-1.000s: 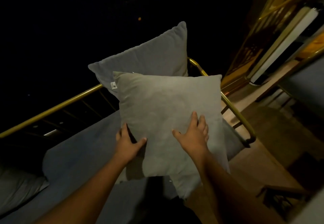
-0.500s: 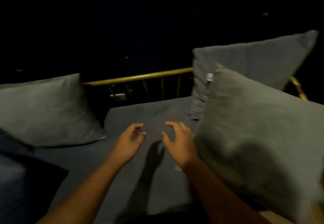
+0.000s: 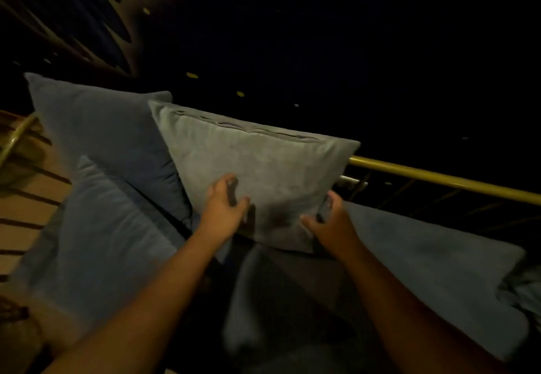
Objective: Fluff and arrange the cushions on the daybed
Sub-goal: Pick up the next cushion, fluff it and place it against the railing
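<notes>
Both hands' grip half-curled against grey cushion.

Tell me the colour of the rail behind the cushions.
Gold or brass-yellow: the rail shows best in the head view.

Both hands, left hand and right hand, grip a grey cushion upright against the daybed's gold rail, beside a blue cushion.

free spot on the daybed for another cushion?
Bare mattress on the right, bordered by the gold rail and the grey cushion. Crowded on the left: two blue cushions overlap there, and the left hand and right hand are on the grey one.
</notes>
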Motion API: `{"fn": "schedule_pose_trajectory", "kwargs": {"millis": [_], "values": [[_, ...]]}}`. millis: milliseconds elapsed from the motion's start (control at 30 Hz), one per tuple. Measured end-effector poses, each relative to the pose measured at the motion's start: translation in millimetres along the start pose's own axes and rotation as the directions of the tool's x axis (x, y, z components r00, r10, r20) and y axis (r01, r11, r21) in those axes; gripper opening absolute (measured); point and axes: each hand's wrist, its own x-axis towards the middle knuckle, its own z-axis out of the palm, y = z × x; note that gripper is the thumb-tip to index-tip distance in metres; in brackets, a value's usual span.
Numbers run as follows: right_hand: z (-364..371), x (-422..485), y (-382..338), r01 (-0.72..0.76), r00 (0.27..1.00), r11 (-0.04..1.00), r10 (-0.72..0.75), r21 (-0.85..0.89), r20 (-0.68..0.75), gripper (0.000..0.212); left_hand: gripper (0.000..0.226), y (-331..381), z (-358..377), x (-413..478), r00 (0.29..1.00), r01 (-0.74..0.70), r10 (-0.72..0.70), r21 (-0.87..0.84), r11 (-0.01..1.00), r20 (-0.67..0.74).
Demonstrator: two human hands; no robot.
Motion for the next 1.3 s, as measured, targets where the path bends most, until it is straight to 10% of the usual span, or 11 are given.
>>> {"fn": "schedule_pose_trajectory", "kwargs": {"millis": [367,500,733,1300], "values": [[59,94,1,-0.175,0.979,0.956,0.194,0.235,-0.060,0.125,0.131,-83,-67,140,0.980,0.151,-0.184,-0.315,0.937,-0.077],[58,102,9,-0.158,0.977,0.948,0.190,0.276,-0.093,0.138,0.120,-94,-64,156,0.967,0.211,-0.247,-0.354,0.911,-0.059],[42,63,3,0.035,0.981,0.964,0.017,0.264,-0.193,0.094,0.102,-79,-64,134,0.972,0.120,-0.171,-0.285,0.951,-0.162],[-104,-87,111,-0.367,0.806,0.919,0.391,0.144,-0.445,0.088,0.091,-36,95,-35,0.941,0.283,-0.256,-0.099,0.954,0.222]]}}
